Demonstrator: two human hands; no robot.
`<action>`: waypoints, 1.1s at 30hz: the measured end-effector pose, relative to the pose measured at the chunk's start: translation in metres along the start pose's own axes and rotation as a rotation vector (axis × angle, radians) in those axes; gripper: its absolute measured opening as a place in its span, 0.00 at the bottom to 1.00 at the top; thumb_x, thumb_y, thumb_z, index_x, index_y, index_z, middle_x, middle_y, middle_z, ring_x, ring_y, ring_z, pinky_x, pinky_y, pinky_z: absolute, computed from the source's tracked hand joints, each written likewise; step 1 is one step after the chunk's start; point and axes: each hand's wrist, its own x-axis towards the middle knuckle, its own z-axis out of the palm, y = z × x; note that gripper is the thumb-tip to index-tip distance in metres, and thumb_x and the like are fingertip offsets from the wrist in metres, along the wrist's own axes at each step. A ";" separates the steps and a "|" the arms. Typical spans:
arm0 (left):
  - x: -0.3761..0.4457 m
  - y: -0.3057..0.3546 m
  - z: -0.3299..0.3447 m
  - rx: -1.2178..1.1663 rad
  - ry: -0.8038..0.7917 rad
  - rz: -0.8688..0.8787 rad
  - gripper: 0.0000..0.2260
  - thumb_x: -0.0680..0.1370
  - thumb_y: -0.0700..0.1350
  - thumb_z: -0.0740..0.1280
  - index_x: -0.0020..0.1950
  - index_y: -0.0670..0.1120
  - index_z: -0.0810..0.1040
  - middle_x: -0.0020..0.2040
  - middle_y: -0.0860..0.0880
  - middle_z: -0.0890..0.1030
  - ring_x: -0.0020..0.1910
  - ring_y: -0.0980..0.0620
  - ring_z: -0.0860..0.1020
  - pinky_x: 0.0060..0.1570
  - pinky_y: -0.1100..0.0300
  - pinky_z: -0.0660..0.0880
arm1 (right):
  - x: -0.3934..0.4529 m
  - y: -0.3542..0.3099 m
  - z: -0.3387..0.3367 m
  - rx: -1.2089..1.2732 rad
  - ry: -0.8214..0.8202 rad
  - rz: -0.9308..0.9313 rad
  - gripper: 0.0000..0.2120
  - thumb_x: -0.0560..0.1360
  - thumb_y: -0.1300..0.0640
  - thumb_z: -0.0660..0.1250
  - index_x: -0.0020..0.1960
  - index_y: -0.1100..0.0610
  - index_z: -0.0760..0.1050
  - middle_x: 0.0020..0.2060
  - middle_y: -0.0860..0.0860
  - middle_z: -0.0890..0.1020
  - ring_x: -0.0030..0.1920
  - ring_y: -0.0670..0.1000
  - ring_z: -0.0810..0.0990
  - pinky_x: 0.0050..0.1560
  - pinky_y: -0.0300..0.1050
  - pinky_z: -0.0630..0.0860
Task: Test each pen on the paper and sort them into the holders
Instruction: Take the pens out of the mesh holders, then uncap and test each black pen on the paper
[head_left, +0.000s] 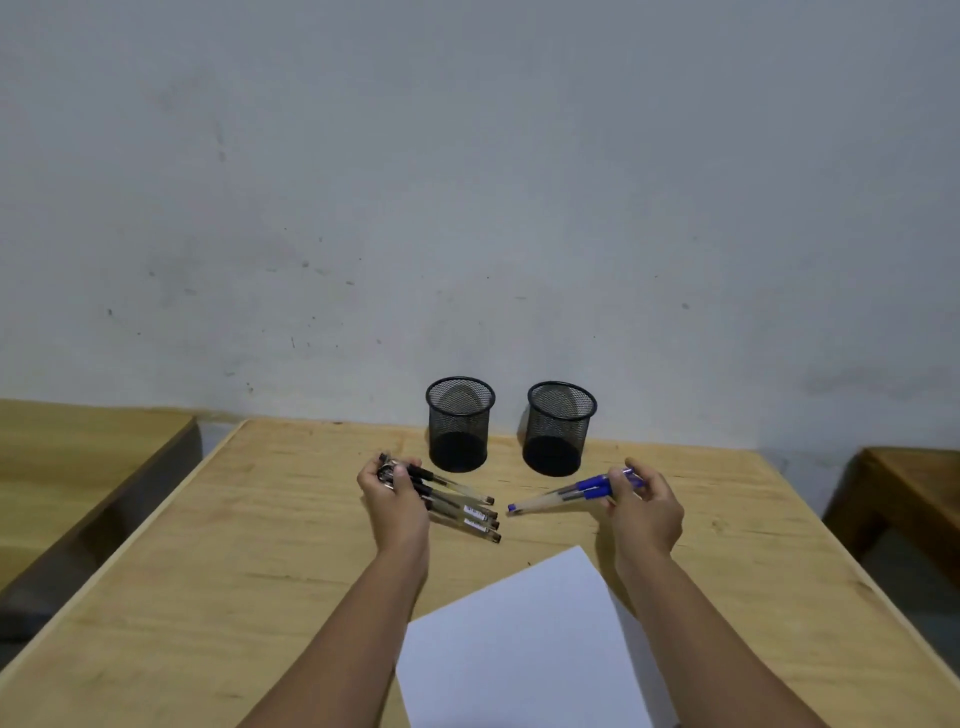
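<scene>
My left hand (393, 503) grips a bundle of several black pens (462, 506) by their cap ends, tips fanned out to the right just above the table. My right hand (645, 506) holds a bundle of blue pens (566, 493), tips pointing left toward the black ones. Two black mesh holders stand side by side at the back of the table: the left holder (459, 425) and the right holder (557, 428), both with nothing inside. A white sheet of paper (524, 644) lies tilted on the table between my forearms, near the front edge.
The wooden table (234, 571) stands against a grey wall (467, 208). Another wooden table (62, 467) stands to the left across a gap, and a third piece of wooden furniture (914, 493) to the right.
</scene>
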 end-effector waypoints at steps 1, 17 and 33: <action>0.000 -0.002 -0.002 0.048 -0.005 -0.011 0.10 0.80 0.42 0.57 0.61 0.48 0.65 0.60 0.40 0.75 0.51 0.46 0.75 0.48 0.57 0.69 | 0.001 0.001 -0.001 -0.024 -0.023 0.005 0.12 0.73 0.62 0.69 0.56 0.55 0.78 0.52 0.56 0.77 0.47 0.57 0.82 0.40 0.42 0.82; 0.017 0.008 -0.052 0.902 -0.369 0.505 0.08 0.75 0.41 0.67 0.53 0.45 0.78 0.54 0.45 0.77 0.53 0.51 0.73 0.52 0.64 0.65 | -0.013 0.015 0.003 -0.701 -0.419 -0.693 0.09 0.73 0.62 0.68 0.53 0.59 0.80 0.50 0.54 0.81 0.48 0.49 0.77 0.46 0.27 0.65; 0.009 0.007 -0.078 1.023 -0.481 0.598 0.07 0.74 0.40 0.67 0.51 0.46 0.79 0.51 0.45 0.77 0.54 0.47 0.71 0.53 0.57 0.68 | -0.071 0.025 0.039 -0.924 -0.817 -0.768 0.05 0.76 0.58 0.64 0.47 0.56 0.79 0.46 0.49 0.75 0.45 0.47 0.71 0.42 0.35 0.66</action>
